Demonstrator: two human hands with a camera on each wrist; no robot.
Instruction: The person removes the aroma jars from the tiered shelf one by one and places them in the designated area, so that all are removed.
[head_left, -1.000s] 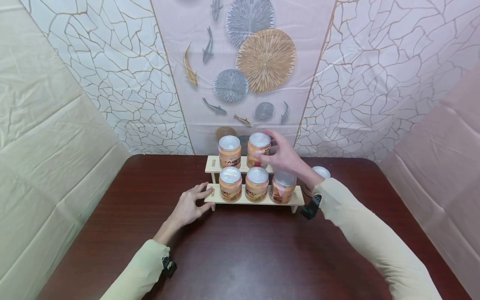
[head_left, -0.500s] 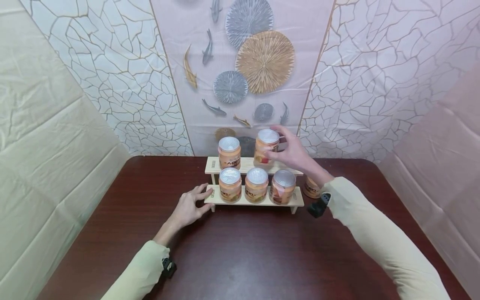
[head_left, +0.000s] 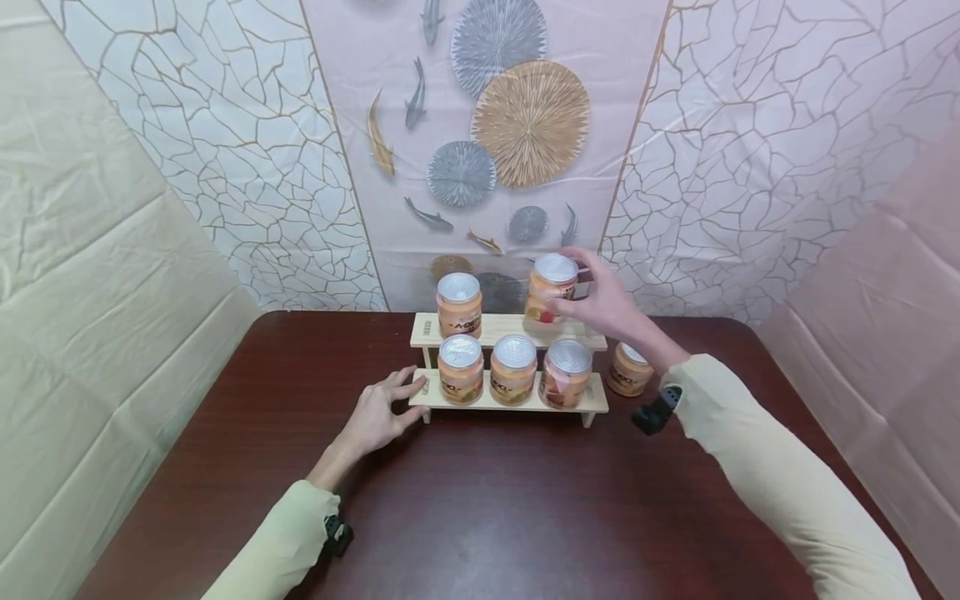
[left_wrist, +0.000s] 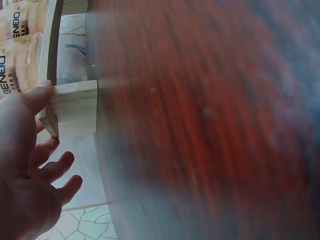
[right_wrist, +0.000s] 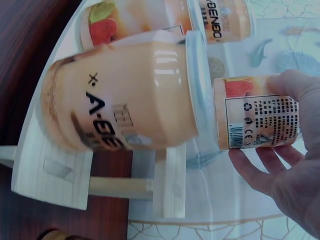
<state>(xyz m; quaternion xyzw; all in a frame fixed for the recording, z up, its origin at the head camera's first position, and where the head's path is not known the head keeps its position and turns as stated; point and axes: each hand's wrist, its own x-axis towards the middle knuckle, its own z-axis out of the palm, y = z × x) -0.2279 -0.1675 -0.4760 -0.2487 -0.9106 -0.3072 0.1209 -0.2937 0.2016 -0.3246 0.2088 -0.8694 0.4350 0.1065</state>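
Note:
A two-step wooden stand carries orange-pink jars with silvery lids. My left hand (head_left: 378,412) pinches the left end of its lower shelf (head_left: 597,392), thumb in front and fingers behind. My right hand (head_left: 603,302) grips a jar (head_left: 542,302) over the right part of the upper shelf (head_left: 498,328). In the right wrist view that jar (right_wrist: 255,117) appears raised a little above the shelf. Another jar (head_left: 459,315) stands at the upper shelf's left. On the lower shelf sit a left jar (head_left: 461,382), a middle jar (head_left: 513,383) and a right jar (head_left: 564,385).
One more jar (head_left: 628,372) stands on the dark wooden table (head_left: 480,500), right of the stand and partly behind my right forearm. Patterned cloth (head_left: 405,233) hangs directly behind the table, and plain cloth (head_left: 105,275) closes off the left side.
My right hand has carried its jar rightward along the upper shelf, away from the left jar. More of the jar on the table now shows. My left hand has stayed in place.

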